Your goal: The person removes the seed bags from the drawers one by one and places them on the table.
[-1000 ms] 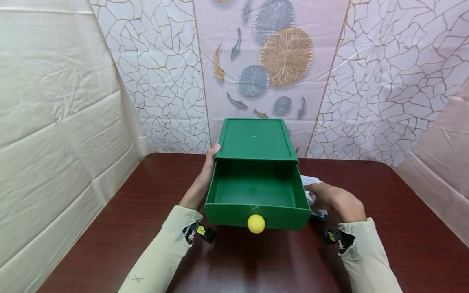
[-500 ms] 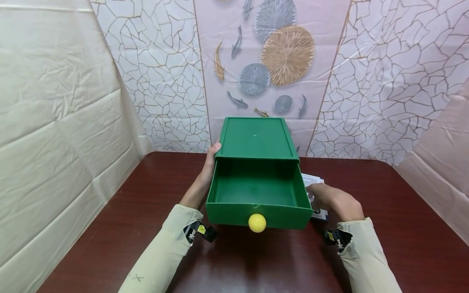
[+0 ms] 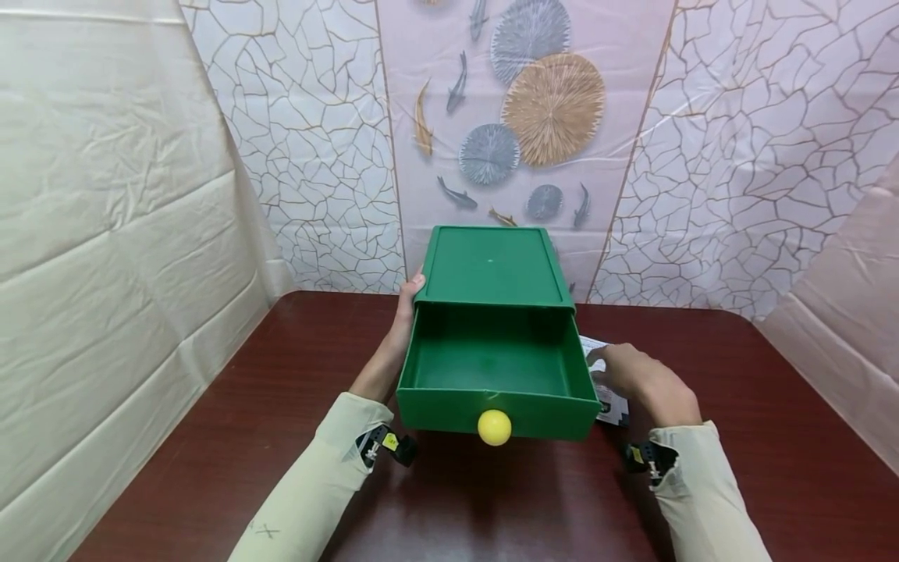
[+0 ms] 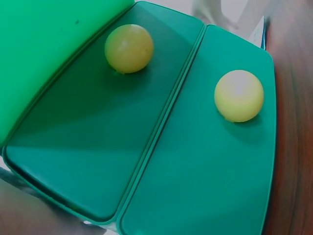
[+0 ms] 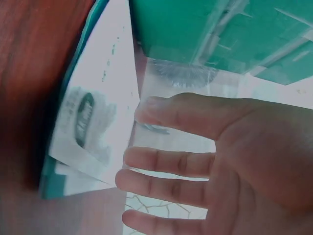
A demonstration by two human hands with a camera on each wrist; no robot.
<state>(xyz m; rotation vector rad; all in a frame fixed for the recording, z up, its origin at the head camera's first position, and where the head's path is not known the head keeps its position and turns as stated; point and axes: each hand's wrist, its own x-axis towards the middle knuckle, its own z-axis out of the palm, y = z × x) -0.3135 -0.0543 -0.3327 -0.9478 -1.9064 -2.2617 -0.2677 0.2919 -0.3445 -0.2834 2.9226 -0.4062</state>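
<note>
The right hand (image 3: 642, 382) lies just to the right of the open drawer (image 3: 492, 367), palm down over a white packet (image 3: 612, 404) that rests flat on the table (image 3: 737, 406). In the right wrist view its fingers (image 5: 166, 164) are straight and slightly spread, with small gaps between them, and they pinch nothing; the thumb (image 5: 176, 115) stretches out above them toward the green side of the drawer. The packet (image 5: 93, 127) lies just past the fingertips in that view, a flat white sheet with a dark oval mark and some small print, one edge running along the drawer's side. Whether the fingertips actually touch it cannot be told; from the head view the hand covers most of it, leaving only a corner at the far end and a printed strip at the near end in sight.

The left hand (image 3: 403, 308) is set against the left side of the green box (image 3: 492, 265), at the corner where the drawer comes out. Its fingers lie straight along the wall with the thumb tip at the top edge. The rest of the hand is hidden behind the box, so how the other fingers lie cannot be told.

The drawer is pulled well out toward the person and has a round yellow knob (image 3: 495, 428) in the middle of its front. The left wrist view shows that knob (image 4: 238, 95) up close on the green front, with its reflection in the glossy tabletop beside it.

Both forearms are in pale sleeves (image 3: 316, 484).
</note>
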